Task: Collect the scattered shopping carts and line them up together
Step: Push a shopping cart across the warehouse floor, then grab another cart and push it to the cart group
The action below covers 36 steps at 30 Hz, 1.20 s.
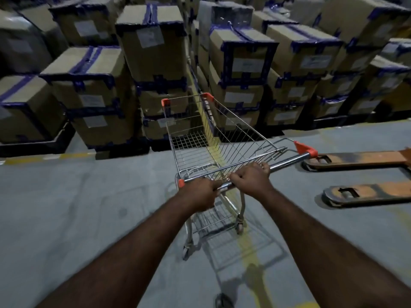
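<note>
Left hand [198,192] and right hand [251,179] each wrap a grip round the handle [287,163] of the cart [235,134], mid-frame before stacked boxes [153,52]. Wider-spaced hands would likely steer it better, clear of the forks [367,158] at right.

Just the one camera here, head-mounted and wide-angle, pointing forward and down. It's pretty close in: the left hand [200,194] and right hand [251,177] on the shopping cart [213,141] land mid-frame, stacked boxes [153,41] bend across the top, and the floor [89,218] fills the bottom.
</note>
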{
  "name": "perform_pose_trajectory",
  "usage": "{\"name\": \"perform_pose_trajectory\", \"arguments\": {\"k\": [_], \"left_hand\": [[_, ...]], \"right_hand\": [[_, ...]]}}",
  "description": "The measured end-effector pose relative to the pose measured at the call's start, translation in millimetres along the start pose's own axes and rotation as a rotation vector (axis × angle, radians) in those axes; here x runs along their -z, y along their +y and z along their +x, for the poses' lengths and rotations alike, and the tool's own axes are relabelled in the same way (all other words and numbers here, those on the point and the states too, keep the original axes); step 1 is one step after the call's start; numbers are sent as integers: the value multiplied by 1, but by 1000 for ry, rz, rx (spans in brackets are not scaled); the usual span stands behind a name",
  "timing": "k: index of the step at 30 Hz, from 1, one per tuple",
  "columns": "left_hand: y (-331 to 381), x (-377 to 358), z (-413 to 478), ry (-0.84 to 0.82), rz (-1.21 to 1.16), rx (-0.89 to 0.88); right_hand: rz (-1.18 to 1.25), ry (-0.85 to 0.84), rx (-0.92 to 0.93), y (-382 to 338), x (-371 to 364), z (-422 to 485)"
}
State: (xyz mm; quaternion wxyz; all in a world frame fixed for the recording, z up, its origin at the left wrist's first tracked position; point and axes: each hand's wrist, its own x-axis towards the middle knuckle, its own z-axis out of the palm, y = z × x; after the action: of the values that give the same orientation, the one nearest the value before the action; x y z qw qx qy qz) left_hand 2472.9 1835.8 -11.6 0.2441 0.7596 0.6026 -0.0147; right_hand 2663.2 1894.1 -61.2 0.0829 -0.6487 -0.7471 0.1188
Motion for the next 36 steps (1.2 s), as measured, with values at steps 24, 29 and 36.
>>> {"name": "perform_pose_trajectory", "arguments": {"k": [24,29,36], "left_hand": [[5,53,49,207,-18,284],[-43,81,-9,324,11,433],[-158,118,-182,545,76,730]], "right_hand": [[-16,-96,488,-64,49,99],[-65,-71,603,-137,62,88],[-83,-108,961,-326,70,17]]}}
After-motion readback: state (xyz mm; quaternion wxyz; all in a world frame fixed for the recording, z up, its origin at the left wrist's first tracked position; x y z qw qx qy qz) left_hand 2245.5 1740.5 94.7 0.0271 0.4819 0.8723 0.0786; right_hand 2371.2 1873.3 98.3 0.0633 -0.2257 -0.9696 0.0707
